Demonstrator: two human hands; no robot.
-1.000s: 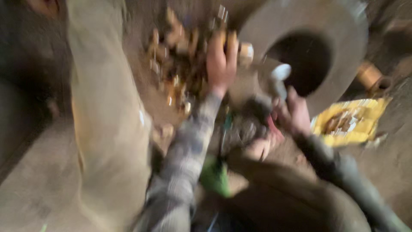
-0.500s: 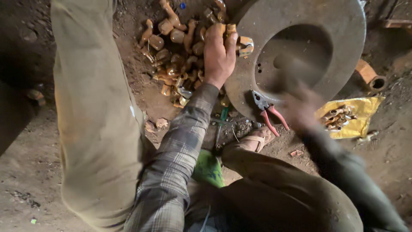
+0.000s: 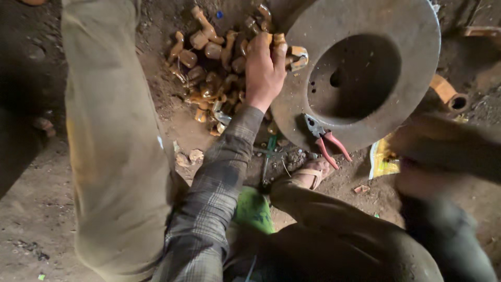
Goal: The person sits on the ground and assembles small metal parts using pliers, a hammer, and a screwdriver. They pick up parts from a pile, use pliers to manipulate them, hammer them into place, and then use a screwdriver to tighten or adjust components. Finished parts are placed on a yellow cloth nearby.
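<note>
Dirt floor [image 3: 42,209] underlies the work in the head view. Your left hand [image 3: 264,70] is closed on brass fittings at the edge of the fittings pile [image 3: 209,73], touching the round metal disc [image 3: 412,78]. Your right hand [image 3: 422,177] is blurred; grip cannot be told. Red-handled pliers [image 3: 326,138] lie on the disc's rim.

Left hand [image 3: 263,73] is gripping glossy brass-coloured metal fittings [image 3: 209,68]; beside it a dull, rough grey metal disc [image 3: 376,31] is carrying pliers [image 3: 326,138] with smooth pink plastic grips; floor [image 3: 31,209] is looking dusty, matt.
</note>
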